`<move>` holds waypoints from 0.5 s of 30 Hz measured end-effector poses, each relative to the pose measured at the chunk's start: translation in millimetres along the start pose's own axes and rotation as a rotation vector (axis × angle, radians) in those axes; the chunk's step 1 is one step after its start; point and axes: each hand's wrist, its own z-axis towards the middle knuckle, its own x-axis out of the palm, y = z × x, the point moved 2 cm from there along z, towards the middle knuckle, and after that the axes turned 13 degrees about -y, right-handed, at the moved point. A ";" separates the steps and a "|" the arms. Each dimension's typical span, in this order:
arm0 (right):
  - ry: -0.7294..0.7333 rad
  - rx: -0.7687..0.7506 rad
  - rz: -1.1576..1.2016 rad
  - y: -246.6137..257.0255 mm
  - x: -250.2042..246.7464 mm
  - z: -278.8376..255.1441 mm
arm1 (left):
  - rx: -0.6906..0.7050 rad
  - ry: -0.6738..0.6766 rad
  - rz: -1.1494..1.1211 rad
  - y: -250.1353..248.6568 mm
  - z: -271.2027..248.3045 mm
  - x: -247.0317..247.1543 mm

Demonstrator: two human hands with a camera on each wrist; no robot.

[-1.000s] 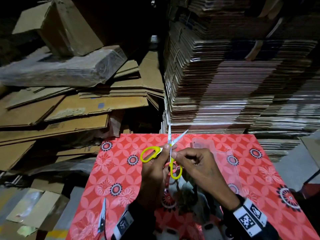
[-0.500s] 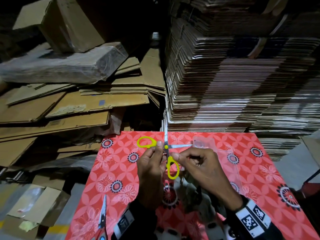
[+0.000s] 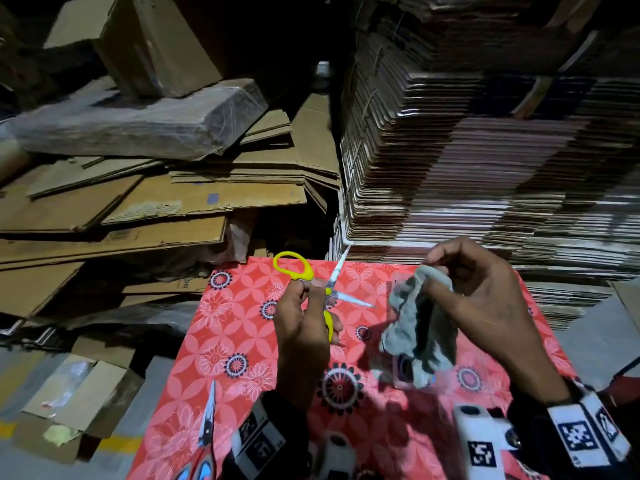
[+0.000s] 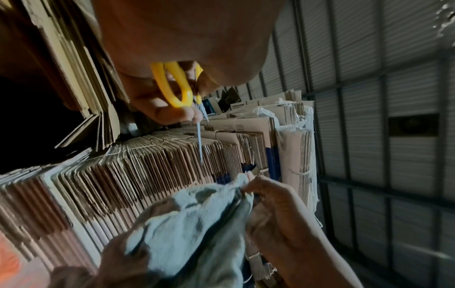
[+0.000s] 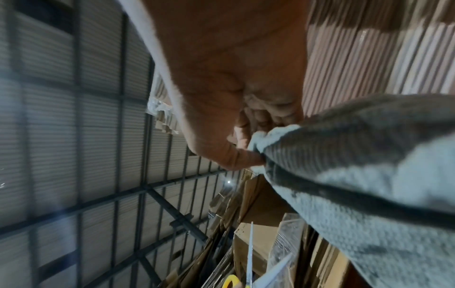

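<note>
Cardboard stacks (image 3: 485, 168): bundled flat sheets fill the upper right of the head view; loose sheets are heaped upper left.
Desk (image 3: 235, 323): covered in red flowered cloth, in the lower centre, under both hands.
Grey cloth (image 3: 419, 327): hangs crumpled at centre right, above the desk and clear of the blades.
Right hand (image 3: 485, 306): fingertips pinch the cloth's top edge.
Left hand (image 3: 301, 337): fingers curl round the yellow scissors (image 3: 328, 291) near the pivot.
Yellow scissors: held up at centre, blades spread wide, one pointing up, one pointing right.
Second scissors (image 3: 209, 414): lie untouched at the lower left.
Done: as I read it, scissors opened and cloth in hand.
Left: cloth and blades are apart, so the wiping itself looks unfinished; I can't tell how clean the blades are.
</note>
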 end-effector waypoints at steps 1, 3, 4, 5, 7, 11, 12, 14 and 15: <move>-0.005 -0.043 -0.001 6.6 3.3 -0.9 | 0.010 0.015 0.005 -0.6 0.2 1.0; -0.001 -0.116 -0.024 19.2 12.8 -4.9 | 0.043 0.049 0.049 -3.3 -0.3 2.3; 0.010 -0.148 -0.039 23.7 17.7 -7.9 | 0.065 0.061 0.076 -4.0 -0.9 2.6; 0.023 -0.179 -0.053 26.7 22.2 -10.6 | 0.091 0.071 0.104 -4.3 -1.3 2.2; 0.047 -0.234 -0.085 30.0 30.4 -15.5 | 0.161 0.087 0.162 -7.2 -3.6 2.2; 0.073 -0.318 -0.132 29.1 43.8 -26.3 | 0.266 0.050 0.226 -14.3 -8.9 3.1; 0.063 -0.347 -0.146 27.9 45.2 -28.8 | 0.280 0.044 0.241 -14.6 -9.9 2.5; 0.027 -0.398 -0.155 24.0 46.8 -33.2 | 0.263 0.040 0.235 -14.6 -10.7 1.9; 0.006 -0.412 -0.159 22.9 48.2 -36.0 | 0.244 0.038 0.228 -14.0 -10.6 1.1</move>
